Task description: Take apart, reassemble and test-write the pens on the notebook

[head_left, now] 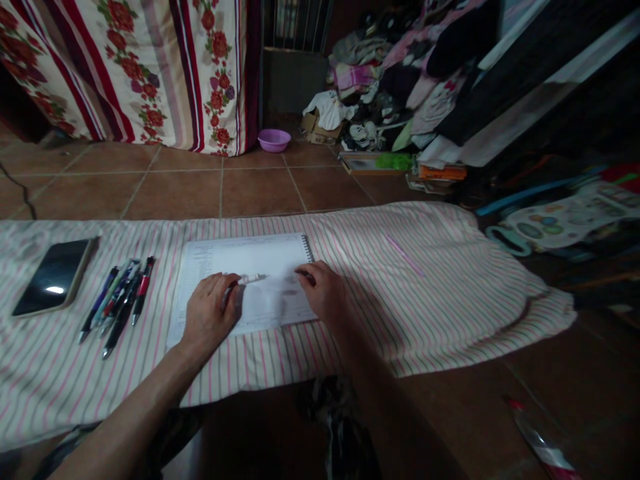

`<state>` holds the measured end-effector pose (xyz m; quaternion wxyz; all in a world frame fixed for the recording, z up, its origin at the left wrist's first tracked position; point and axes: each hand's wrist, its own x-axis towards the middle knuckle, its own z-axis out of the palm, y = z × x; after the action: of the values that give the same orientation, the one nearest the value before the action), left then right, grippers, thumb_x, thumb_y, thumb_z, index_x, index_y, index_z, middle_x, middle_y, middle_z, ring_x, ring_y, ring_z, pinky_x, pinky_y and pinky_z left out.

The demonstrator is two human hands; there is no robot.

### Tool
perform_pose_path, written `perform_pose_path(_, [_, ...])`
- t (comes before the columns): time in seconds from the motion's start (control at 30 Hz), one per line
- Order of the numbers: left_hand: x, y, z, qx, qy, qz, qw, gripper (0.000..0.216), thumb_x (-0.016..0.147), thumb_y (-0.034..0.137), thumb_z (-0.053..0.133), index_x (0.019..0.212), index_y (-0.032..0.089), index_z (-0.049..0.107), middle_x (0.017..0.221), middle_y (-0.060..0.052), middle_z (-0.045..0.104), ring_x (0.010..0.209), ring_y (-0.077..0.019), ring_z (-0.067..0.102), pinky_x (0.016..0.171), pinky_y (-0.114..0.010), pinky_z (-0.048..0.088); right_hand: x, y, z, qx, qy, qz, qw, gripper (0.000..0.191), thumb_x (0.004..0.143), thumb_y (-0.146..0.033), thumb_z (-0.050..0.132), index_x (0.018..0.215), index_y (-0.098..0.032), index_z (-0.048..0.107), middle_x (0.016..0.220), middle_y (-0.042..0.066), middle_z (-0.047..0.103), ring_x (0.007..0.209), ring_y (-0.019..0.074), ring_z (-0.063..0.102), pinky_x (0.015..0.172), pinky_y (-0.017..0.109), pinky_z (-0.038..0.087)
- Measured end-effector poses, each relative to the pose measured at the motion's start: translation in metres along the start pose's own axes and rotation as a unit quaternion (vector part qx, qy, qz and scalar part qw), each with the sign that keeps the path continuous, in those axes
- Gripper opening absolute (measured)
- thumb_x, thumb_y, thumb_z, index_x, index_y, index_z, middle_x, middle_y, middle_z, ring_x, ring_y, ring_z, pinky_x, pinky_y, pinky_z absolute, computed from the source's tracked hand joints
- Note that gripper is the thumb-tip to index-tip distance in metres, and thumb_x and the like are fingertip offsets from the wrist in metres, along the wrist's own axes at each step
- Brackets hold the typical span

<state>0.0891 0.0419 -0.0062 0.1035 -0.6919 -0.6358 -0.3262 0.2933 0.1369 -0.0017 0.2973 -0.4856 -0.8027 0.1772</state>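
My left hand (213, 305) is closed around a white pen (250, 278), whose thin tip points right across the page. Facing it, my right hand (324, 290) has its thumb and fingers pinched together over the right part of the page. A small dark bit shows at those fingertips, too small to name. Under both hands lies a spiral notebook (270, 251) with a white page and its wire binding on the right. Left of the notebook, several pens (120, 299) lie in a loose bunch. A pink pen (405, 255) rests on the cloth to the right.
A striped cloth (450, 320) covers the low surface. At the far left lies a phone (55, 275). Beyond, on the tiled floor (185, 190), are a purple basin (274, 139), a cardboard box (320, 130) and a heap of clothes. A flowered curtain (170, 67) hangs at the back left.
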Motion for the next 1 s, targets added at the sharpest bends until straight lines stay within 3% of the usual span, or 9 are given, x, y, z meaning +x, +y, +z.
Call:
perform_pose_path(0.47, [0.0, -0.002, 0.0, 0.02, -0.022, -0.013, 0.999, 0.016, 0.084, 0.023, 0.045, 0.094, 0.016, 0.055, 0.08, -0.007, 0.064, 0.078, -0.0219, 0.058, 0.073, -0.035, 0.046, 0.005, 0.006, 0.011, -0.006, -0.059, -0.03, 0.998, 0.014, 0.079, -0.014, 0.059, 0.085, -0.02, 0.07, 0.084, 0.005, 0.064, 0.078, 0.016, 0.061, 0.074, 0.027, 0.046])
perform_pose_path(0.73, [0.002, 0.001, -0.002, 0.016, -0.028, -0.02, 0.999, 0.016, 0.084, 0.024, 0.044, 0.093, 0.017, 0.056, 0.079, -0.007, 0.064, 0.076, -0.022, 0.059, 0.071, -0.036, 0.047, 0.006, -0.001, 0.009, -0.042, -0.058, -0.039, 0.997, 0.013, 0.081, -0.015, 0.053, 0.083, -0.018, 0.066, 0.084, 0.007, 0.064, 0.079, 0.0181, 0.06, 0.073, 0.029, 0.045])
perform_pose_path(0.87, [0.001, -0.001, -0.002, 0.015, -0.024, -0.022, 0.999, 0.018, 0.084, 0.024, 0.043, 0.094, 0.017, 0.056, 0.08, -0.007, 0.064, 0.077, -0.0224, 0.059, 0.071, -0.037, 0.047, 0.005, -0.009, 0.007, 0.064, -0.006, 0.018, 0.998, 0.012, 0.079, -0.017, 0.051, 0.084, -0.019, 0.062, 0.082, 0.004, 0.066, 0.072, 0.0156, 0.062, 0.069, 0.028, 0.048])
perform_pose_path(1.0, [0.001, -0.002, -0.001, 0.016, -0.022, -0.024, 0.999, 0.017, 0.085, 0.024, 0.044, 0.094, 0.016, 0.056, 0.08, -0.008, 0.064, 0.077, -0.0221, 0.059, 0.072, -0.037, 0.047, 0.001, -0.019, 0.002, 0.216, -0.021, 0.074, 0.973, 0.011, 0.078, -0.024, 0.05, 0.083, -0.018, 0.058, 0.071, 0.002, 0.065, 0.059, 0.0129, 0.062, 0.053, 0.024, 0.049])
